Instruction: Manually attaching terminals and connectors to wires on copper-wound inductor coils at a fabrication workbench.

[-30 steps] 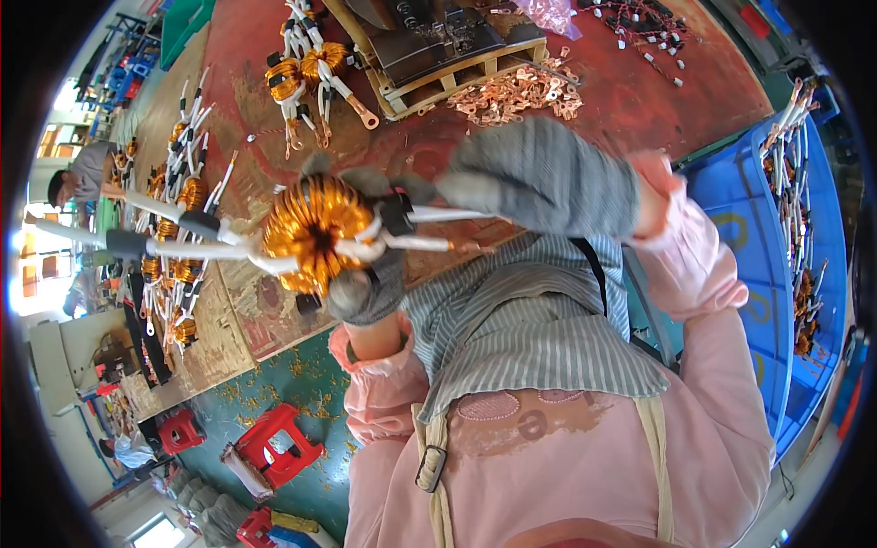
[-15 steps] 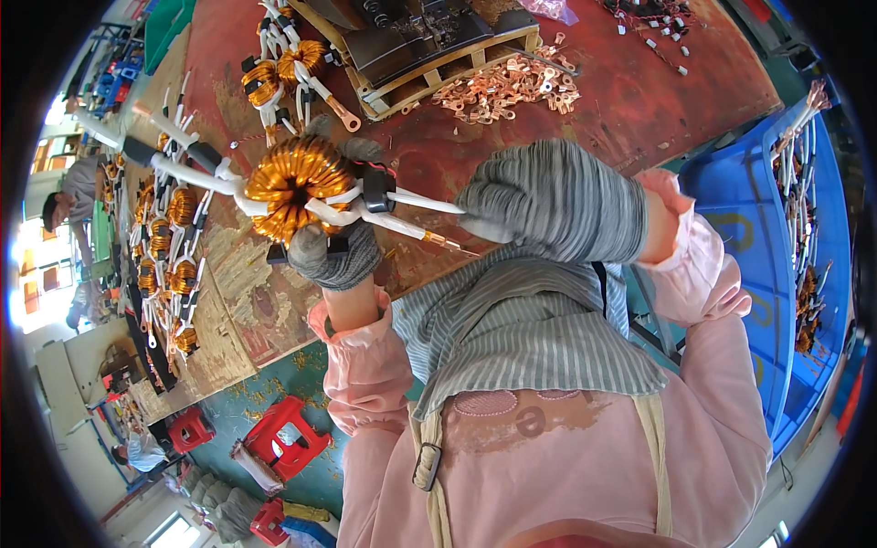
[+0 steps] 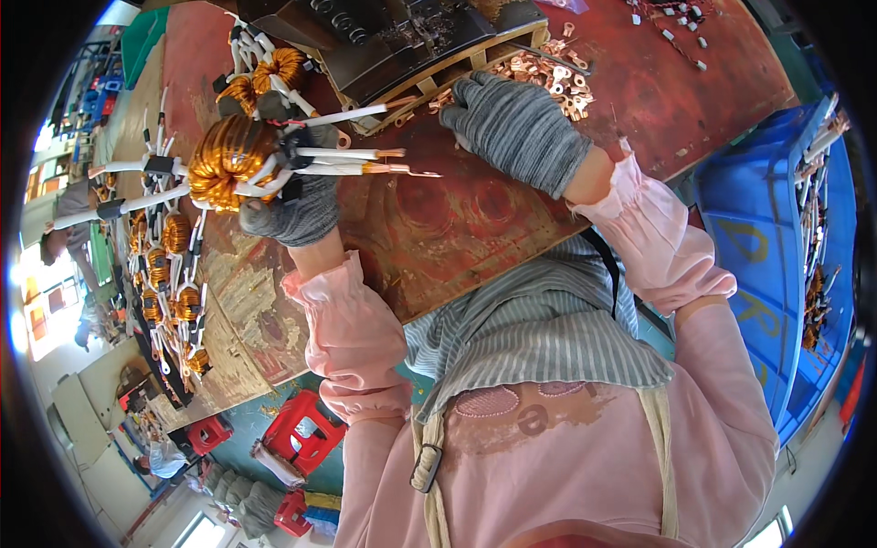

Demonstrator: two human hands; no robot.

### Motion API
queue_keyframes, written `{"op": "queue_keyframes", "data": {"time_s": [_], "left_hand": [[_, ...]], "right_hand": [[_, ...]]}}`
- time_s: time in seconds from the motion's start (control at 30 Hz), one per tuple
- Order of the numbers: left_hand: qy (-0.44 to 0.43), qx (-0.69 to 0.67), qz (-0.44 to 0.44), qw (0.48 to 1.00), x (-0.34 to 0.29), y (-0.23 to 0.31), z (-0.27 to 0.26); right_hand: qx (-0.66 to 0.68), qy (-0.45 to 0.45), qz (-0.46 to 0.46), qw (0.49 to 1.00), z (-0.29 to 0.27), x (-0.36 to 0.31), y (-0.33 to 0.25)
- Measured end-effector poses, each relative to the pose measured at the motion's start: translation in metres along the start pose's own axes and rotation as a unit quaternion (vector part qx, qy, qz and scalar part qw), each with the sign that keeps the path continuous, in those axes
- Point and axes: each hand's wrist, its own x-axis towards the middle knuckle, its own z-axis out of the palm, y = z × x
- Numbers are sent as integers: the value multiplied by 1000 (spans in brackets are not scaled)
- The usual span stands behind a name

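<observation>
My left hand [image 3: 297, 212], in a grey knit glove, is closed around a copper-wound toroidal coil [image 3: 228, 164] held above the table. White-sleeved leads [image 3: 343, 163] run from the coil toward the right, with bare copper strands at their ends. Other white leads with black sleeves [image 3: 160, 166] stick out to the left. My right hand [image 3: 521, 132], gloved alike, is at the near left edge of a pile of copper cable lugs [image 3: 571, 89]. Its fingers are loosely bent and slightly apart; nothing shows in them, though the undersides are hidden.
Beyond the hands, a dark metal machine [image 3: 402, 55] stands on a wooden pallet [image 3: 475, 62]. More coils [image 3: 174, 233] lie at the left of the red worn table [image 3: 429, 256]. A blue bin [image 3: 744, 219] with wired parts is on the right. Red stools [image 3: 306, 429] stand below the table.
My right hand has left the coil's lead ends and moved forward to the copper lugs. My left hand has shifted left with the coil, whose bare lead ends now show plainly.
</observation>
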Motion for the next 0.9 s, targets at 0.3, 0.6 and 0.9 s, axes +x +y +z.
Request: {"op": "queue_keyframes", "data": {"time_s": [0.3, 0.6, 0.9], "left_hand": [[113, 49, 6, 992, -13, -2, -16], [130, 57, 20, 990, -15, -3, -16], [192, 103, 54, 974, -10, -6, -10]], "right_hand": [[294, 147, 21, 944, -6, -2, 9], [712, 2, 169, 682, -38, 0, 9], [709, -22, 86, 699, -42, 8, 15]]}}
